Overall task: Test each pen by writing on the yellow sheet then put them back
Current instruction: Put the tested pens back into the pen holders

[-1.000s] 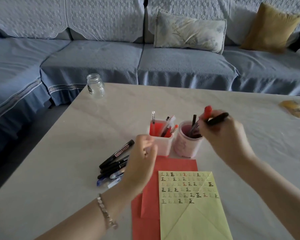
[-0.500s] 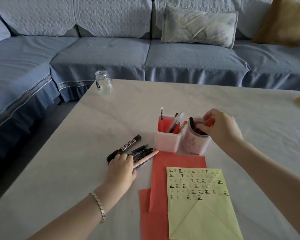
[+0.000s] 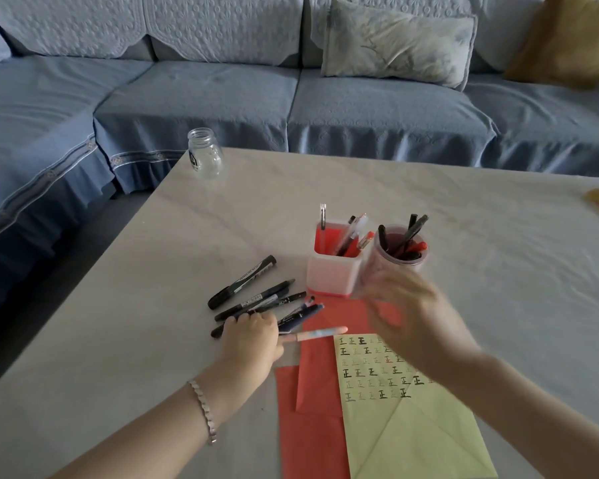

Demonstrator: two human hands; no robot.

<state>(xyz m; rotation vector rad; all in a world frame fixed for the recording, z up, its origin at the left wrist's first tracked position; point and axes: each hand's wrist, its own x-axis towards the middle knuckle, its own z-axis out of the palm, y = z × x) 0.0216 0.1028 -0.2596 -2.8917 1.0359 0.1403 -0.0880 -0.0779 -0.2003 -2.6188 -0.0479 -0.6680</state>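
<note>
Your left grip [image 3: 253,337] clenches a slim pink pen [image 3: 322,332], its end just beside the creased yellow sheet's [image 3: 429,444] corner.
Your blurred right grip [image 3: 408,316] hangs loose, empty, over matte red paper [image 3: 312,444]; black markers [image 3: 242,281] lie on the marbled surface [image 3: 498,271].

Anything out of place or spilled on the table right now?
Nothing spilled or damaged. Loose pens lie heaped left of the square holder, where the left hand grips a pink pen; the yellow sheet shows diagonal fold creases.
</note>
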